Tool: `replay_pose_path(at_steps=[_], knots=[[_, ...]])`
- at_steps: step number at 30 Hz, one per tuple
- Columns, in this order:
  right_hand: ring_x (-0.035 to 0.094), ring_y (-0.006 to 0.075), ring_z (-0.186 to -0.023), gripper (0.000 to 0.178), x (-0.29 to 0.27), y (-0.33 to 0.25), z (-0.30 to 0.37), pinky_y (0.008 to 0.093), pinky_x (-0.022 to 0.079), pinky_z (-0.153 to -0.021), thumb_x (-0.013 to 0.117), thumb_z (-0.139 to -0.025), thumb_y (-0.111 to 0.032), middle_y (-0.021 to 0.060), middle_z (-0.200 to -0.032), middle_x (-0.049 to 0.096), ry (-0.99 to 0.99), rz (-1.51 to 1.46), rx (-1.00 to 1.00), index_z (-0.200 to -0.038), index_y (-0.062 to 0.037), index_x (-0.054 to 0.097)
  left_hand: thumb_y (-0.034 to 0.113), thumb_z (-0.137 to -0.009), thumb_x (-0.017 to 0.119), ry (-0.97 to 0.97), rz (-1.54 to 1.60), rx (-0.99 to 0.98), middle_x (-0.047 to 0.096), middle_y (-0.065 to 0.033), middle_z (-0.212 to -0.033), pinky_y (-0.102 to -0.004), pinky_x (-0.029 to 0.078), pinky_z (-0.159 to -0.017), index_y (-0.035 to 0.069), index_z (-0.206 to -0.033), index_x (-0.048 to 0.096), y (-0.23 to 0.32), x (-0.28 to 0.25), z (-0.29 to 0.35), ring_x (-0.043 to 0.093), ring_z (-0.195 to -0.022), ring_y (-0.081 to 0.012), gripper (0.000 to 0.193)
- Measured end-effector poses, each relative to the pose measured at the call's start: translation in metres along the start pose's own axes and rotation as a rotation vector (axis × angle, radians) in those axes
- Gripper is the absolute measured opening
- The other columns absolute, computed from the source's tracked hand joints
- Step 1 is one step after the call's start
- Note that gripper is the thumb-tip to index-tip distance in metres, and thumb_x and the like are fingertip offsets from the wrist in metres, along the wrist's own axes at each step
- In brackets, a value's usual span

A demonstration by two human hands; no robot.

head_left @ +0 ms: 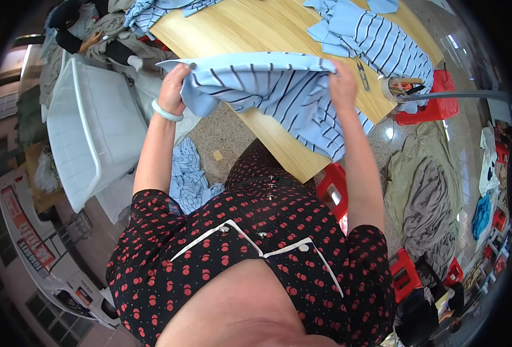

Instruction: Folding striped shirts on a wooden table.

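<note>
Between the left fingers [181,70] and right fingers [338,72], a light-blue striped cloth [267,87] is hanging, each set gripping its upper edge near one end. Behind them, both forearms [153,153] are reaching forward, well apart; a pale bangle [166,114] is circling the left one. Beyond the fingers, a wooden surface [256,26] is extending; a container of tools [405,88] is standing right of the right fingers, a white bin [97,127] left of the left ones.
</note>
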State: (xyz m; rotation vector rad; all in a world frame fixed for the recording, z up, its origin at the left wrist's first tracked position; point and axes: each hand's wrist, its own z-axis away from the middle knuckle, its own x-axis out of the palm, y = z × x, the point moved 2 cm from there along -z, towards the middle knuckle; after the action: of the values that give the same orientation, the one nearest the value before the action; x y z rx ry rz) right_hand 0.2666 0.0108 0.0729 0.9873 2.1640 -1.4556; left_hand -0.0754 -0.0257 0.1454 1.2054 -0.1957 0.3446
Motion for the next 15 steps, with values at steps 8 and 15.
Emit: replay_pose_path(at_steps=[8,15], knots=[[0.050,0.0285,-0.089,0.031,-0.006,0.032,0.023,0.0345,0.038,-0.079,0.044,-0.064,0.000,0.0130,-0.091,0.054,-0.388,0.316,0.176,-0.093,-0.0051,0.055,0.015,-0.079,0.044,0.006,-0.469,-0.273,0.050,0.0008,-0.069,-0.0223,0.037,-0.060,0.001,-0.078,0.054,-0.152,-0.030,-0.074,0.043,-0.064,-0.0077,0.017],[0.048,0.0298,-0.091,0.029,0.089,-0.060,0.035,0.0354,0.038,-0.080,0.049,-0.065,-0.002,0.0142,-0.098,0.052,-0.628,-0.058,-0.116,-0.094,-0.0029,0.053,0.017,-0.080,0.045,-0.174,-0.470,-0.270,0.046,0.0025,-0.063,-0.0212,0.034,-0.054,0.003,-0.075,0.053,-0.179,-0.052,-0.078,0.040,-0.060,-0.0060,0.017]])
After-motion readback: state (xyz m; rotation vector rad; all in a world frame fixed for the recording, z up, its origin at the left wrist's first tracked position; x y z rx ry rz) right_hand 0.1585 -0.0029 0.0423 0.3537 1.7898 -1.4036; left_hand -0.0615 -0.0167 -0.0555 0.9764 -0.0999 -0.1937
